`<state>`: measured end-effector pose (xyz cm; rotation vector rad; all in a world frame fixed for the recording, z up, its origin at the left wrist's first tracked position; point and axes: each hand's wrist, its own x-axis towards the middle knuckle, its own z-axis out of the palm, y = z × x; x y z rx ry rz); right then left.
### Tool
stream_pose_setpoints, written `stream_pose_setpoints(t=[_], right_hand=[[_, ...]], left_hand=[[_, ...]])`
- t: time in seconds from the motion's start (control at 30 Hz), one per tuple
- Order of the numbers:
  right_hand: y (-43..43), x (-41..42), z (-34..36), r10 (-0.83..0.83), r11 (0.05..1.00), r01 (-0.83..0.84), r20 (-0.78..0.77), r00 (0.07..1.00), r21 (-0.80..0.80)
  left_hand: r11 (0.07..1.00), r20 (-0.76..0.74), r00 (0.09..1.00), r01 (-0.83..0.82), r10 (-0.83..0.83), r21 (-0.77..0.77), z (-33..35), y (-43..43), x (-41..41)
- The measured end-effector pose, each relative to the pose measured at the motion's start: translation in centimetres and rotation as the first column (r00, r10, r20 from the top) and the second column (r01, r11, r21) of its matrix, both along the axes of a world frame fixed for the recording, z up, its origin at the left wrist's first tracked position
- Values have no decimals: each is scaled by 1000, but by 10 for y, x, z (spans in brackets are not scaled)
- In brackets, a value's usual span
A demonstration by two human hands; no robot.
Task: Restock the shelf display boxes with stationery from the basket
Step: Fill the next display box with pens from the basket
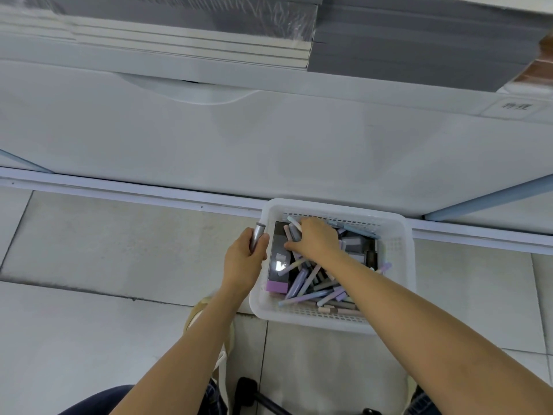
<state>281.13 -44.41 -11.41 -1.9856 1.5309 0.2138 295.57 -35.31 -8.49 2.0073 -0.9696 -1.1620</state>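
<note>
A white plastic basket (401, 250) stands on the tiled floor against the shelf base. It holds several pastel pens (302, 290), grey erasers (354, 244) and a dark box with a lilac end (278, 265). My right hand (314, 239) reaches into the basket's far left corner and grips a few pens, one pale tip sticking out above the fingers. My left hand (244, 256) hovers just left of the basket rim and holds grey pens (258, 235) in its fist.
The white shelf cabinet front (269, 139) rises behind the basket, with stacked grey and white notebooks (209, 34) on the shelf above. A foot in a beige shoe (197, 317) is near the basket's front left corner. A black chair base (254, 396) is at the bottom.
</note>
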Motion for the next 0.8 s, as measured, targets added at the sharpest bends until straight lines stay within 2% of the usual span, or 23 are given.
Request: stream_pose_setpoints(t=[0.17, 0.4, 0.5, 0.57, 0.63, 0.7, 0.8], right_hand=[[-1, -10, -3, -10, 999, 1, 176, 984, 53], [-5, -20, 30, -92, 995, 96, 456, 885, 14], [-11, -21, 48, -227, 974, 195, 567, 792, 117], [-12, -18, 60, -341, 940, 245, 604, 720, 239], [-10, -14, 68, -467, 882, 274, 637, 613, 383], [-4, -9, 75, -565, 823, 289, 645, 515, 490], [3, -6, 82, -610, 791, 307, 647, 457, 529]], left_hand=[[1000, 3, 1000, 17, -17, 9, 0, 1, 0], [1000, -50, 999, 13, -12, 17, 3, -1, -1], [1000, -147, 989, -24, 23, -5, 12, -6, -9], [999, -329, 944, -36, 28, -19, 23, -11, -19], [998, -467, 884, 11, -37, -58, 35, -14, -28], [992, -514, 851, 68, -111, -102, 44, -15, -36], [990, -565, 816, 58, -122, -130, 54, -15, -43]])
